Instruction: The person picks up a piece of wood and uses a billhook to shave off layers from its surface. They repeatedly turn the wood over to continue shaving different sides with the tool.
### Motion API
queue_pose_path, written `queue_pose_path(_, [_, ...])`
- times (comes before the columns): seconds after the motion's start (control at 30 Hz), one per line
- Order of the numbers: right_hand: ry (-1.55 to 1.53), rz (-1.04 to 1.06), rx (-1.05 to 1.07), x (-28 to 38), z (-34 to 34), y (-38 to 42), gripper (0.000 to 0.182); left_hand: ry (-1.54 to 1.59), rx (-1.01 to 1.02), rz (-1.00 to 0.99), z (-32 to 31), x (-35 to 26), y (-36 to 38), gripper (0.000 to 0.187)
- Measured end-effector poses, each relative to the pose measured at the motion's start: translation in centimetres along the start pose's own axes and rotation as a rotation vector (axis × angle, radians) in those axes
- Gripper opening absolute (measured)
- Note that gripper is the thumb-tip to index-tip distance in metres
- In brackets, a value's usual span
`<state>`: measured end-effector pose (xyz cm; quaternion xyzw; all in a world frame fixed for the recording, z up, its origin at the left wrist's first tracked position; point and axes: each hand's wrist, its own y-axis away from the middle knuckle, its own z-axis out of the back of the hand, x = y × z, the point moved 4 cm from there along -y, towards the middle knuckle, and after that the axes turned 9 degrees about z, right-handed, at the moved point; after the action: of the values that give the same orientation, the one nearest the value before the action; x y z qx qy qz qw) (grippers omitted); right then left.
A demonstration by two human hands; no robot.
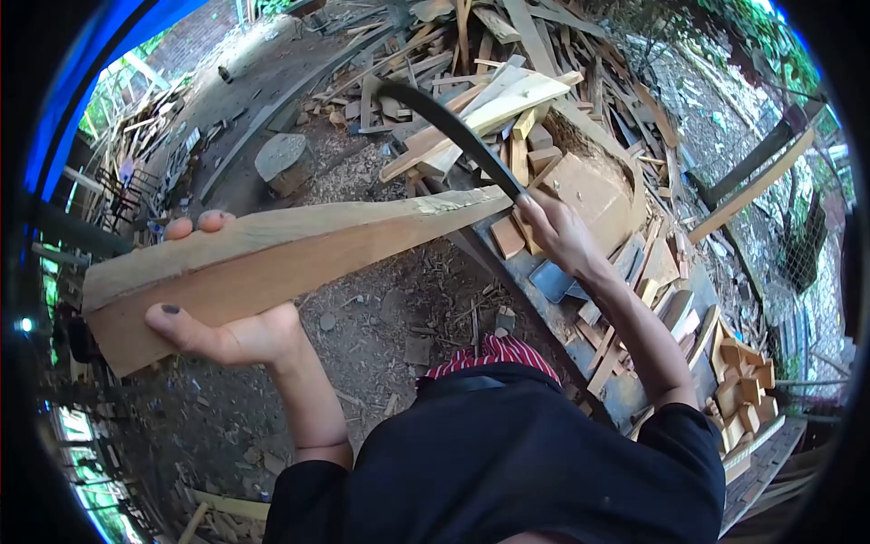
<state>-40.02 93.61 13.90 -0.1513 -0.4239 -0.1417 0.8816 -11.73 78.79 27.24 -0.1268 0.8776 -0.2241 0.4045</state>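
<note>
My left hand (227,335) is closed around the thick end of a long wooden plank (272,258), thumb on the near face and fingertips showing over the far edge. The plank tapers toward its right end, where the top edge looks rough and chipped, close to a chopping block. In my right hand (562,231) is the handle of a machete (453,127), its dark curved blade pointing up and to the left. The handle itself is mostly hidden by my fingers. The blade stands above the plank's thin end.
A large wooden block (589,195) stands on the bench (535,299) at right, among offcuts. Behind lies a heap of scrap wood (507,91). A stump (283,161) sits on the chip-strewn ground at left. Stacked wooden pieces (743,390) are at far right.
</note>
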Motion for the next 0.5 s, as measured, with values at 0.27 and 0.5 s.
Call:
queue_pose_path(0.27, [0.206,0.261,-0.074,2.3,-2.2,1.5,0.028,-0.065,-0.067,-0.007,0.3,0.0,-1.4,0.064])
queue_pose_path(0.5, [0.286,0.163,0.182,1.1,-4.2,0.4,0.036,-0.126,-0.157,0.013,3.3,0.3,-2.0,0.064])
